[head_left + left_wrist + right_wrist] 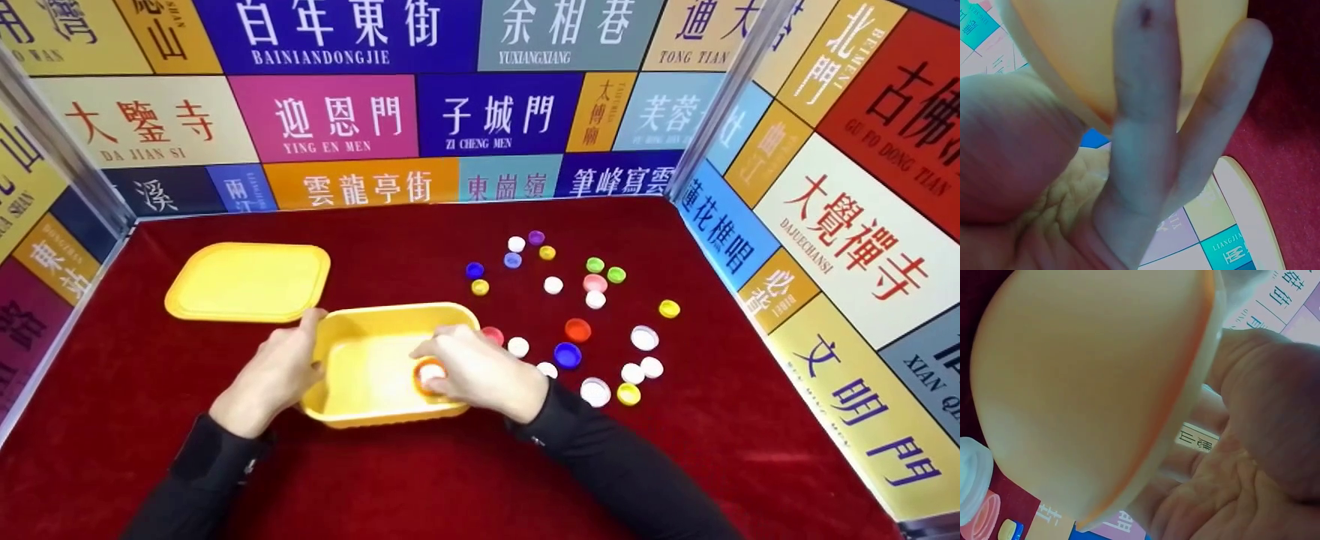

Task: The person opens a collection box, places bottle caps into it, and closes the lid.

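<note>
The head view shows a yellow box standing near the middle of the red tabletop. On its floor, toward the right end, are an orange cap and a white cap, overlapping in this view and partly covered. The left hand grips the box's left end; the right hand reaches over the right end, fingers at those two caps, though whether it pinches them I cannot tell. The hands are apart. A yellow lid lies toward the tabletop's far left corner, just beside the left hand. Loose caps of many colours are scattered over the tabletop's right half.

The left wrist view shows what the head view hides: two fingers lying against the box's outer wall.

The right wrist view shows the box's outer right side, with the right hand passing over the rim and its fingertips hidden. A translucent cap, a pink cap and a small yellow cap sit outside the box.
</note>
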Demonstrator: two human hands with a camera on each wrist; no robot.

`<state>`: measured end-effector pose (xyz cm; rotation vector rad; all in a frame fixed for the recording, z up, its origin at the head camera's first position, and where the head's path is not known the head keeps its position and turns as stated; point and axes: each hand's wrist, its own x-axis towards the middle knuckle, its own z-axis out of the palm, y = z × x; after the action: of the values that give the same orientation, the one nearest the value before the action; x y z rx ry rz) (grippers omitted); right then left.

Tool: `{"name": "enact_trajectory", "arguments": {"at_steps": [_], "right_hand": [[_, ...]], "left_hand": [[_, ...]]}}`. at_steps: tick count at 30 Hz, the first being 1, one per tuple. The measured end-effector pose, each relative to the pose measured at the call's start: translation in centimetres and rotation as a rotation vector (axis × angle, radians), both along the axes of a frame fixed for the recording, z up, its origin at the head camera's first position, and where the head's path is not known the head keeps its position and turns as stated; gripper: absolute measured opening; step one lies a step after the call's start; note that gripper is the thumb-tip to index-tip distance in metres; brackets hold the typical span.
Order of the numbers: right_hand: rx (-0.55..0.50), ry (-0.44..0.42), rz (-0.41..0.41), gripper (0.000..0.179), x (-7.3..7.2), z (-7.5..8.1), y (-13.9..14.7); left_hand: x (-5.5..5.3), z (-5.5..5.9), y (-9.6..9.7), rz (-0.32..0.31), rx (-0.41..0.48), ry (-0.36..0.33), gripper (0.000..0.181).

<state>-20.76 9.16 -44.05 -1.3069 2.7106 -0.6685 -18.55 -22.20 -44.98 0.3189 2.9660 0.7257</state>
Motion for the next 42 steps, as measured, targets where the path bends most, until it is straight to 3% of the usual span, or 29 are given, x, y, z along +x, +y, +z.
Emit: {"name": "enact_trajectory", "arguments": {"at_steps": [10,18,28,36,42], "right_hand": [[-0.042,-0.009,-0.017,0.034,-0.1,0.0,0.1],[-0.061,0.051,-0.032,0.033,-0.4,0.4,0.3],[-0.152,0.051,-0.038,0.034,-1.6,0.9,1.4],[-0.209,0.052,-0.122,0.032,-2.8,1.4,2.6],[-0.241,0.06,-0.226,0.029,-4.8,2.1,4.5]], "left_hand": [[0.1,0.0,-0.2,0.0,-0.01,-0.016,0.072],[0.0,-0.1,-0.1,0.001,-0.018,0.007,0.072],[-0.1,-0.1,0.0,0.003,-0.026,0.008,0.073],[-0.1,-0.2,0.0,0.001,-0.017,0.011,0.072],[-0.1,-0.1,0.0,-0.007,-0.005,0.021,0.072]]}}
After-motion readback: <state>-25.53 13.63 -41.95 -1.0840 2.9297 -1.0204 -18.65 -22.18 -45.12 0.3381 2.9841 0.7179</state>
